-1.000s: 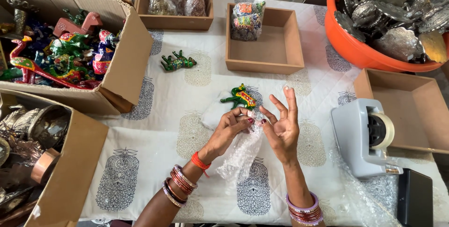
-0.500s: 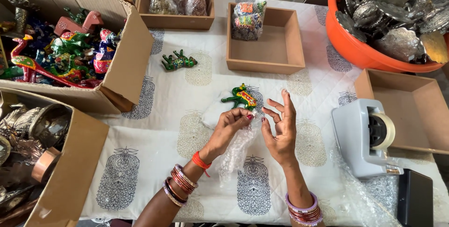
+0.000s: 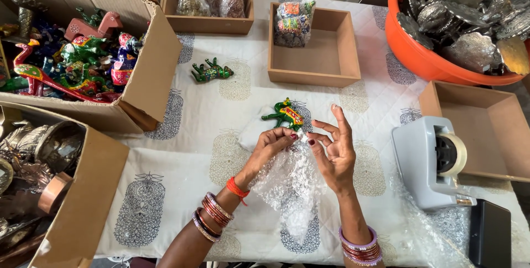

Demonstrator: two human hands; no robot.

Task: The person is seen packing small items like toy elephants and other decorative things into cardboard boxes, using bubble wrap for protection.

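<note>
Clearly the step in hand is the wrapping of a small painted figure; going from the left of the frame, an open cardboard box (image 3: 138, 88) at upper left is crowded with brightly painted animal figures, and a second carton (image 3: 77, 201) at lower left holds metal pieces; just right of the first box a lone green figure (image 3: 211, 71) lies on the printed cloth of the bench (image 3: 182, 135). At centre the left hand (image 3: 271, 143) is closed in a pinch, thumb and fingertips gripping the top edge of a sheet of bubble wrap (image 3: 290, 182); the sheet hangs down between the two forearms. Just above that hand, near but seemingly not held, the green and yellow animal figure (image 3: 285, 115) rests on the cloth over a pale patch of wrap or paper. The right hand (image 3: 334, 149) is mostly open, fingers spread and raised, with thumb and forefinger nearing the same edge of the sheet; whether they touch it I cannot tell. Behind, a shallow wooden tray (image 3: 331, 52) holds a few wrapped bundles in its left corner; at right stand a grey tape dispenser (image 3: 433, 163), an empty tray (image 3: 486, 130) and an orange tub (image 3: 425, 52) of silver metal figures. By my judgement the sheet is being opened out, the figure not yet enclosed; the next move calls for spreading the wrap flat with both hands, setting the figure on it, and keeping the thin legs from snagging.
</note>
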